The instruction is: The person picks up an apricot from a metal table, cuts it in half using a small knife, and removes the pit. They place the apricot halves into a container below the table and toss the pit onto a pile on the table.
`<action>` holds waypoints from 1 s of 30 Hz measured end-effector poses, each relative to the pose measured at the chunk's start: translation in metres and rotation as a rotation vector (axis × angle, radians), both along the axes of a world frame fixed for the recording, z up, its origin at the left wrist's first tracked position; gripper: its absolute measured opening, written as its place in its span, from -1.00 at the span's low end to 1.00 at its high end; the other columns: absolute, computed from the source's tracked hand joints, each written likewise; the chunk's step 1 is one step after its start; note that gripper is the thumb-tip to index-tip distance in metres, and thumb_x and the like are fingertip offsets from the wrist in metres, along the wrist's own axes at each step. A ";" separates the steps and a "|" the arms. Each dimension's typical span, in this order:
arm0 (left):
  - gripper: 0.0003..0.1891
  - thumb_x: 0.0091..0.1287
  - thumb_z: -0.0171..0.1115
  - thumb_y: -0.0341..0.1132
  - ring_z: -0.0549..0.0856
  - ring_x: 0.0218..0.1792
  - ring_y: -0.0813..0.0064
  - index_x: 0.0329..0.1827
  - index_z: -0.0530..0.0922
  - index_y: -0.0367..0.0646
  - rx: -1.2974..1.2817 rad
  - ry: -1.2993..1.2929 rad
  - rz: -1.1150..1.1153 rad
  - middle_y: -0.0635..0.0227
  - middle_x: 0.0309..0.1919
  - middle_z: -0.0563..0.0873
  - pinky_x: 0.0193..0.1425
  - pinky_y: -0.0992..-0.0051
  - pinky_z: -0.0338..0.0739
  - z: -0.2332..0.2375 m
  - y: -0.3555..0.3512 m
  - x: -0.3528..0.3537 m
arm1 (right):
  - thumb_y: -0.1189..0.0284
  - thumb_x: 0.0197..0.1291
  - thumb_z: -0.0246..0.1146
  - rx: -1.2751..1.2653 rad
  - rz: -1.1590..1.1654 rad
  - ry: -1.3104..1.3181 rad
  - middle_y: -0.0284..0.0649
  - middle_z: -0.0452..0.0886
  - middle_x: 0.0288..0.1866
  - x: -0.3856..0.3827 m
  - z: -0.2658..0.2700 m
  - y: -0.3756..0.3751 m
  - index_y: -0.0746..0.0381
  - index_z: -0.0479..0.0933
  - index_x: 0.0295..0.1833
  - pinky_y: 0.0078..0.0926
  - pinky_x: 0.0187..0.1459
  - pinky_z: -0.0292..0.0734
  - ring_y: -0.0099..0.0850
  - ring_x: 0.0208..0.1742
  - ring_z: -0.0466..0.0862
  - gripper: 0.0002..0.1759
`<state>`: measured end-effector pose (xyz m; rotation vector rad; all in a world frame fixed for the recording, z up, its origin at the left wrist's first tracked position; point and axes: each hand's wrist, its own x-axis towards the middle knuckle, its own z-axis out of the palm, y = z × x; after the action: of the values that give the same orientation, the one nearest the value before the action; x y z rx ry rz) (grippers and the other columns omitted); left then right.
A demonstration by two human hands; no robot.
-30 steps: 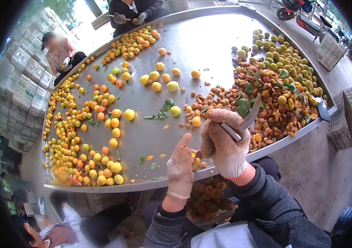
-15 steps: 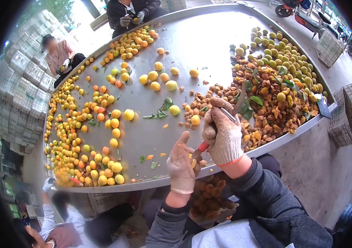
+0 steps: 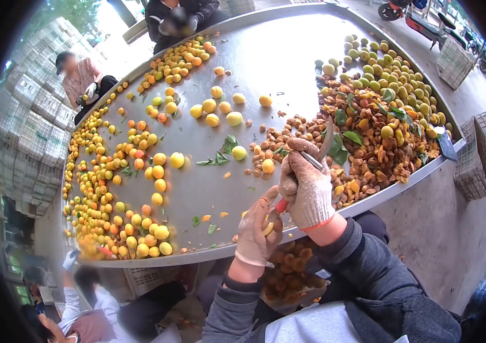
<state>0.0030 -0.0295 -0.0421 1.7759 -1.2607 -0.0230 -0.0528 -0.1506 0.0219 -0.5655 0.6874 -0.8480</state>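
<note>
— What takes up most of the view?
— A broad steel table [image 3: 277, 63]; other people [image 3: 80, 77] sit at its far rim, well apart from the wearer's hands.
— And on it?
— Down the left side runs a long band of whole fruit [image 3: 100, 188], yellow and orange; at the right lies a heap of pits [image 3: 368, 143] mixed with leaves; beyond that, greener fruit [image 3: 397, 74].
— How much looks done?
— About midway, I judge; the heap of pits is large, which speaks of many fruits already opened; yet plenty lies uncut on both sides. Under the near rim a bin [image 3: 288, 268] holds orange halves; the arms hide part of it, so I cannot tell how full it is.
— The hands?
— Both gloved, at the near rim. The right hand [image 3: 306, 183] is the upper one; its fingers are pressed together in a fist round the red grip of a knife [image 3: 325, 145], blade pointing up and away over the pits. The left hand [image 3: 254, 228] is just below, touching it.
— And the apricot?
— The apricot [image 3: 267, 227] sits in the left hand, fingers curled and pinching it, right over the table's edge; the knife's grip end meets it there; whether it is cut through I cannot tell.
</note>
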 end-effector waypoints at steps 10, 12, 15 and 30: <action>-0.61 0.29 0.14 -0.37 0.68 -0.03 -0.05 0.17 0.51 -0.27 0.063 0.101 -0.074 -0.05 0.00 0.67 0.06 0.27 0.58 0.004 0.008 -0.007 | 0.54 0.36 0.07 0.091 0.086 -0.068 -0.32 0.47 -0.46 -0.004 -0.007 -0.006 0.17 0.38 0.19 -0.72 -0.72 0.11 -0.66 -0.71 0.29 -0.70; -0.62 0.33 0.10 -0.37 0.72 -0.29 0.16 0.21 0.51 -0.24 -0.096 -0.080 -0.080 0.08 -0.22 0.72 -0.22 0.35 0.60 0.002 -0.003 -0.003 | 0.54 0.35 0.09 0.133 0.061 -0.058 -0.32 0.47 -0.48 -0.005 -0.003 -0.005 0.16 0.41 0.16 -0.71 -0.73 0.12 -0.65 -0.71 0.30 -0.71; -0.63 0.43 0.08 -0.32 0.53 -0.63 0.55 0.26 0.49 -0.23 -0.100 1.444 0.116 0.36 -0.52 0.61 -0.55 0.58 0.40 0.014 -0.014 -0.015 | 0.54 0.34 0.10 -0.041 0.038 -0.005 -0.31 0.47 -0.48 -0.006 -0.006 0.001 0.17 0.44 0.13 -0.69 -0.73 0.14 -0.63 -0.71 0.30 -0.73; -0.22 0.38 -0.03 0.33 0.59 -0.47 0.64 0.39 0.33 -0.17 -0.294 1.535 0.030 0.37 -0.34 0.64 -0.53 0.66 0.48 0.008 0.012 0.024 | 0.53 0.30 0.17 -0.333 0.177 0.108 -0.36 0.55 -0.43 -0.015 0.004 -0.017 0.24 0.53 0.07 -0.72 -0.69 0.17 -0.69 -0.67 0.37 -0.76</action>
<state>0.0272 -0.0173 -0.0337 0.9762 -0.0755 -0.9342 -0.0677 -0.1673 0.0263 -0.9637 0.5860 -0.7736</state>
